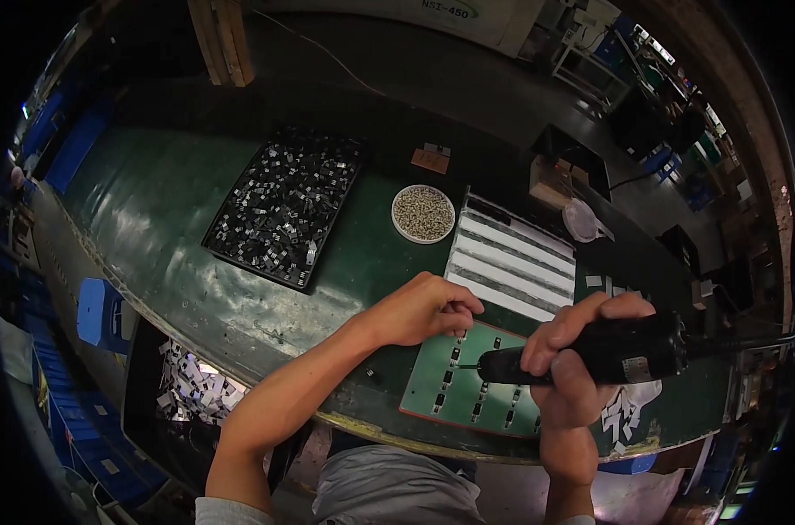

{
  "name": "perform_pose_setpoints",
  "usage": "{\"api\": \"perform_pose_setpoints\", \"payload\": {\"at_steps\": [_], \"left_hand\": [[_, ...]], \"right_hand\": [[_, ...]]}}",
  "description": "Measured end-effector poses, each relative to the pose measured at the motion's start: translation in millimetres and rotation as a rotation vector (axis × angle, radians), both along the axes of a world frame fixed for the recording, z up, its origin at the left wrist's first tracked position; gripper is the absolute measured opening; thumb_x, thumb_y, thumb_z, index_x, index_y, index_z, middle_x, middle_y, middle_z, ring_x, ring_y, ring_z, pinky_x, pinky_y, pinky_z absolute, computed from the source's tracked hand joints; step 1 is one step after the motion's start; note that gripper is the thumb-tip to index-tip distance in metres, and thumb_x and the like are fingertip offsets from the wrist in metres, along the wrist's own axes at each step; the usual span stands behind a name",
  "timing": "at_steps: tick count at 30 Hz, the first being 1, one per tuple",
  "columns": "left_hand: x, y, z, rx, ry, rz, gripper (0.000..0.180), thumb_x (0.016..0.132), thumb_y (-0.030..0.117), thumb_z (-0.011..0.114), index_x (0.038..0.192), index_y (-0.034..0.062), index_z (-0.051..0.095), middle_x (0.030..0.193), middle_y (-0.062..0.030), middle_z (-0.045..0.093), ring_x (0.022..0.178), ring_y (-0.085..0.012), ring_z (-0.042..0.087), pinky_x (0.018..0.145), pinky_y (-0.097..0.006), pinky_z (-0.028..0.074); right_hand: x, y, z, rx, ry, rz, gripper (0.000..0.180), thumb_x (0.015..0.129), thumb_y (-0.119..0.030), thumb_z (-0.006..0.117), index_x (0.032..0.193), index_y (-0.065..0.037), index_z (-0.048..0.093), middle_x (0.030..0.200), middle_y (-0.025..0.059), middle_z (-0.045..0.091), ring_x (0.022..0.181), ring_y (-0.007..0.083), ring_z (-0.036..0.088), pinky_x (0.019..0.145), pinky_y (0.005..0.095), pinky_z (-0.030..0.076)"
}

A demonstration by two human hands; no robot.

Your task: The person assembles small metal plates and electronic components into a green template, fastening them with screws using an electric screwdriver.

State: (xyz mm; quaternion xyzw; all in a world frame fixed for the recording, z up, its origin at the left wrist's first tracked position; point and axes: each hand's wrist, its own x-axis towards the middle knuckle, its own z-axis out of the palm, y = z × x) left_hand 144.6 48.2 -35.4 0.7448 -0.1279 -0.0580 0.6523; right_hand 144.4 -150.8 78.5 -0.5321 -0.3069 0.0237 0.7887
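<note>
A black electric screwdriver [625, 348] lies in my right hand [577, 359], the fingers wrapped round its body and its cable trailing off to the right. Its thin bit points left, over a green board [415, 398] near the table's front edge. Rows of small black parts [439, 403] with metal tabs sit on that board. Curled fingers of my left hand [428, 311] come down at the board's far left corner, by the end of a row. Whatever they pinch, if anything, is hidden or too small to name.
A black tray [270, 276] heaped with small black parts stands at the left. Beyond the board are a white bowl [422, 238] of small screws and a panel [494, 276] with white strips. White pieces [621, 420] lie to the right; a bin of pieces [192, 385] sits below left.
</note>
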Motion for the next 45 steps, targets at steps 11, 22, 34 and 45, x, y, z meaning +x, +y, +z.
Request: {"api": "perform_pose_setpoints", "payload": {"at_steps": [11,22,34,45], "left_hand": [[1.2,-2.1,-1.1,-0.068,0.129,-0.038,0.023,0.092,-0.006,0.065,0.115,-0.0070,0.069,0.094,-0.0122,0.075,0.085,-0.0151,0.073,0.079,-0.028,0.061],[1.9,-4.8,-2.9,-0.130,0.143,-0.072,0.028,0.092,-0.005,0.065,0.120,-0.0051,0.067,0.098,-0.0104,0.074,0.089,-0.0135,0.071,0.082,-0.028,0.060],[3.6,-7.7,-4.4,-0.193,0.151,-0.081,0.026,0.093,-0.008,0.062,0.119,-0.0063,0.064,0.098,-0.0120,0.073,0.087,-0.0148,0.071,0.081,-0.028,0.059],[2.2,-7.9,-9.1,-0.234,0.145,-0.060,0.022,0.094,-0.008,0.062,0.116,-0.0066,0.064,0.097,-0.0119,0.073,0.085,-0.0140,0.071,0.080,-0.028,0.059]], "right_hand": [[-2.5,8.2,-13.9,-0.120,-0.068,0.025,0.060,0.075,0.013,0.072,0.119,-0.008,0.038,0.086,0.0128,0.065,0.071,0.0168,0.064,0.068,0.0298,0.058],[-13.7,6.2,-7.6,-0.180,0.012,0.162,0.059,0.074,0.020,0.071,0.116,-0.010,0.042,0.083,0.0093,0.064,0.075,0.0150,0.060,0.074,0.0297,0.051],[4.5,-11.2,3.7,0.117,-0.205,0.009,0.054,0.084,0.000,0.071,0.129,-0.010,0.042,0.092,0.0129,0.058,0.067,0.0180,0.058,0.062,0.0334,0.054],[26.7,-3.3,-15.4,0.213,-0.323,-0.074,0.054,0.085,-0.006,0.069,0.132,-0.005,0.042,0.093,0.0133,0.056,0.061,0.0156,0.056,0.052,0.0297,0.053]]}}
